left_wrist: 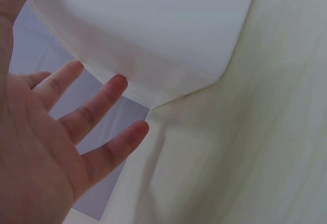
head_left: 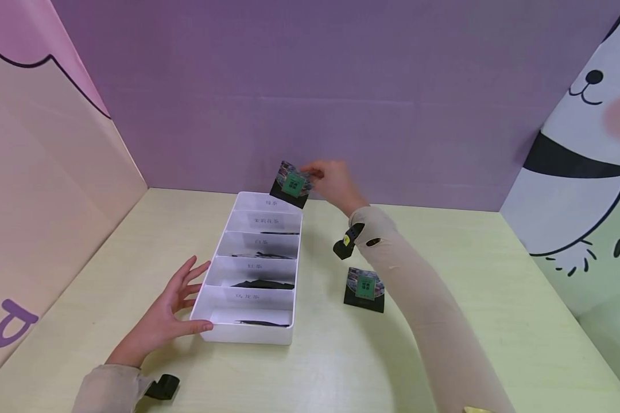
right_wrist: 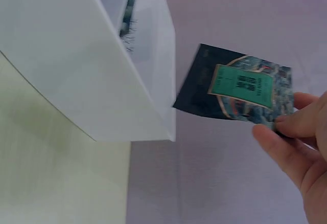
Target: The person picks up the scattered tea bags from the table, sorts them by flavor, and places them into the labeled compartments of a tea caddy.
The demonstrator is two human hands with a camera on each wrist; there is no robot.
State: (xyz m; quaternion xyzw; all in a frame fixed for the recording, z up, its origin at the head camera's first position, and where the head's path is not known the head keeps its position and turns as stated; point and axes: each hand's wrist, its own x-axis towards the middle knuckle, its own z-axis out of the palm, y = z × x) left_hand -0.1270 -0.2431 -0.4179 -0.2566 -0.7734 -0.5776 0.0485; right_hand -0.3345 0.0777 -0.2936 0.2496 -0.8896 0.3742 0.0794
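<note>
My right hand (head_left: 336, 180) pinches a dark tea sachet (right_wrist: 245, 83) with a green label by one edge. In the head view, this sachet hangs tilted over the far end of a white divided box (head_left: 240, 332), by the rear compartment. My left hand (head_left: 173, 307) is at the box's near left corner, its thumb on the front rim and its other fingers spread along the left side. The left wrist view shows those fingers (left_wrist: 97, 111) nearly straight against the box wall. A second green-labelled sachet (head_left: 364, 288) lies flat on the table, right of the box.
Dark sachets (head_left: 263, 284) lie in several of the box's labelled compartments. The pale table (head_left: 496, 321) meets a purple back wall (head_left: 310, 86). Printed panels flank it on the left (head_left: 46, 172) and right (head_left: 573, 201). Black wrist cameras sit on both sleeves.
</note>
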